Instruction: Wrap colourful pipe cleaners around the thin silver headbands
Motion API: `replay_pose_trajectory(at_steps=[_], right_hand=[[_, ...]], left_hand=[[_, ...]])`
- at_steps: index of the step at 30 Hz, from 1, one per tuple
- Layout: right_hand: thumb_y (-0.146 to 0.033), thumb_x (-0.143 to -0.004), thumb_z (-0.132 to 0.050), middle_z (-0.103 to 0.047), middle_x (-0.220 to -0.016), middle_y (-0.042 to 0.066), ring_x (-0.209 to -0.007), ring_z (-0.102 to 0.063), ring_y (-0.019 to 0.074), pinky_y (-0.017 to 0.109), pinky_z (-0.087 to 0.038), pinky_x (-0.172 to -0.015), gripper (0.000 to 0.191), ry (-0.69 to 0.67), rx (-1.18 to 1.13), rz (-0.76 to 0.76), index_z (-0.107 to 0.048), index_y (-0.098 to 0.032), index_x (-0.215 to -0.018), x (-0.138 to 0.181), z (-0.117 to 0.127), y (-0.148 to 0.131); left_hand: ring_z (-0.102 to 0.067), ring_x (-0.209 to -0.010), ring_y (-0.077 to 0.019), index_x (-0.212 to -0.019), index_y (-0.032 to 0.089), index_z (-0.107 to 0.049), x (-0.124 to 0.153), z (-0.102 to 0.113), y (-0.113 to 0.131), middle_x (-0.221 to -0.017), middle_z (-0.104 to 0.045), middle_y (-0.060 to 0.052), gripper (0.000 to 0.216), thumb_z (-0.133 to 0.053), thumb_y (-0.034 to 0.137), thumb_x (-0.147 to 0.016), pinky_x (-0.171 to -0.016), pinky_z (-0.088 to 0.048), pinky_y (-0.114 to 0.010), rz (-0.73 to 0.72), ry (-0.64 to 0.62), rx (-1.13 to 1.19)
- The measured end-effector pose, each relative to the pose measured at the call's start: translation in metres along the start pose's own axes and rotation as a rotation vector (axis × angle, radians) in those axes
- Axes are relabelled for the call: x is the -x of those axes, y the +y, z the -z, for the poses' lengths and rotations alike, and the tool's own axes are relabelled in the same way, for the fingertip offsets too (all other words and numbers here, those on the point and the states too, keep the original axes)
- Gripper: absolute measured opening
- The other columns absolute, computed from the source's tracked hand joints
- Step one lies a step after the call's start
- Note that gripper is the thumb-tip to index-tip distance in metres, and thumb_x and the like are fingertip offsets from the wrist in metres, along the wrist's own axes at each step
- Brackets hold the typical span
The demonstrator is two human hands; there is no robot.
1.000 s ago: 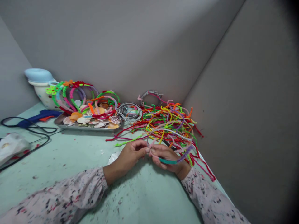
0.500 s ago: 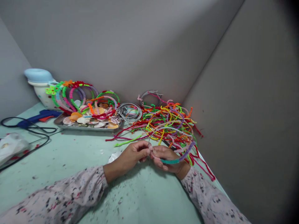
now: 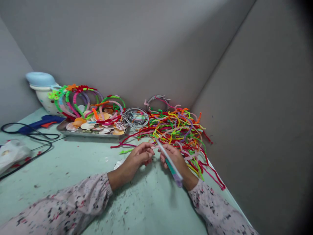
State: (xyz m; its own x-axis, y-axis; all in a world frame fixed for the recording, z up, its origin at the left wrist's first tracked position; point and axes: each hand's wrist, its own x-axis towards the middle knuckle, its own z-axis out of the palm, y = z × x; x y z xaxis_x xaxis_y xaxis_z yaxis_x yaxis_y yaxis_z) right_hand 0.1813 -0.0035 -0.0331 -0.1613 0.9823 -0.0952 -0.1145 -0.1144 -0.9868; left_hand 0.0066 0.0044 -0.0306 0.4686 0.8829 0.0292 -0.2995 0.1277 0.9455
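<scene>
My right hand (image 3: 174, 160) grips a wire hoop (image 3: 166, 151) that shows nearly edge-on and slightly blurred. Teal and purple pipe cleaner wraps its lower part, while the upper side looks bare and pale grey. Close by on the left, my left hand (image 3: 135, 161) has its fingers closed on the end of a pink pipe cleaner (image 3: 154, 147), which runs across to the right hand's fingers. The two hands are a small gap apart, just above the table. Behind the right hand lies a tangled heap of colourful pipe cleaners (image 3: 168, 125).
A metal tray (image 3: 93, 134) holds shells and several wrapped hoops (image 3: 75, 101). Coiled wire (image 3: 135, 117) lies beside it. At left are a blue glue gun (image 3: 36, 125) with a black cord, a white plastic bag (image 3: 14, 155) and a blue-lidded container (image 3: 42, 91). Grey walls (image 3: 137, 49) enclose the table.
The hoop has turned from lying open to the right to nearly edge-on, its wrapped part swinging down toward me. My hands have moved slightly apart, with the pink strand between them.
</scene>
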Motion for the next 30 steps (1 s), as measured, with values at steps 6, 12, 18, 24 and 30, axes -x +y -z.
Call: replay_pose_trajectory(at_steps=[6,12,18,24,30], right_hand=[[-0.043,-0.084,-0.058,-0.051,-0.052,-0.007,-0.037,-0.042,0.0061,0.017,-0.031,-0.037,0.025,0.066,0.149,0.06,-0.054,-0.019,-0.079,0.0,-0.003,0.007],[-0.038,-0.087,-0.056,-0.054,-0.055,-0.005,-0.047,-0.047,0.0082,0.02,-0.039,-0.048,0.023,0.023,0.355,0.193,-0.055,-0.018,-0.077,0.006,-0.01,0.004],[-0.034,-0.09,-0.051,-0.054,-0.056,-0.004,-0.051,-0.049,0.0098,0.021,-0.039,-0.053,0.021,0.036,0.443,0.225,-0.055,-0.018,-0.076,0.01,-0.013,0.0],[-0.034,-0.09,-0.051,-0.055,-0.056,-0.004,-0.053,-0.05,0.0103,0.022,-0.039,-0.054,0.022,0.044,0.457,0.244,-0.055,-0.018,-0.076,0.011,-0.012,0.002],[-0.033,-0.09,-0.052,-0.057,-0.057,-0.004,-0.055,-0.051,0.0104,0.022,-0.041,-0.059,0.023,0.027,0.436,0.224,-0.056,-0.018,-0.074,0.012,-0.013,0.0]], left_hand=[[-0.046,-0.061,-0.0087,-0.097,0.017,-0.059,0.001,-0.006,0.005,-0.074,-0.055,0.001,0.031,-0.069,0.035,-0.075,-0.053,-0.034,-0.021,0.01,0.036,-0.121],[-0.046,-0.053,-0.0093,-0.087,0.015,-0.063,-0.003,-0.002,-0.001,-0.061,-0.054,0.003,0.03,-0.064,0.043,-0.077,-0.05,-0.035,-0.021,-0.012,0.175,-0.252],[-0.046,-0.051,-0.0098,-0.083,0.015,-0.065,-0.007,-0.001,-0.005,-0.055,-0.053,0.003,0.023,-0.062,0.037,-0.078,-0.047,-0.032,-0.02,-0.005,0.208,-0.342],[-0.048,-0.055,-0.0103,-0.08,0.014,-0.067,-0.007,0.0,-0.004,-0.06,-0.057,0.001,0.019,-0.062,0.033,-0.078,-0.05,-0.035,-0.021,-0.02,0.177,-0.363],[-0.049,-0.056,-0.0104,-0.077,0.014,-0.068,-0.007,0.004,-0.008,-0.062,-0.059,0.0,0.017,-0.062,0.03,-0.077,-0.053,-0.037,-0.022,-0.027,0.162,-0.343]])
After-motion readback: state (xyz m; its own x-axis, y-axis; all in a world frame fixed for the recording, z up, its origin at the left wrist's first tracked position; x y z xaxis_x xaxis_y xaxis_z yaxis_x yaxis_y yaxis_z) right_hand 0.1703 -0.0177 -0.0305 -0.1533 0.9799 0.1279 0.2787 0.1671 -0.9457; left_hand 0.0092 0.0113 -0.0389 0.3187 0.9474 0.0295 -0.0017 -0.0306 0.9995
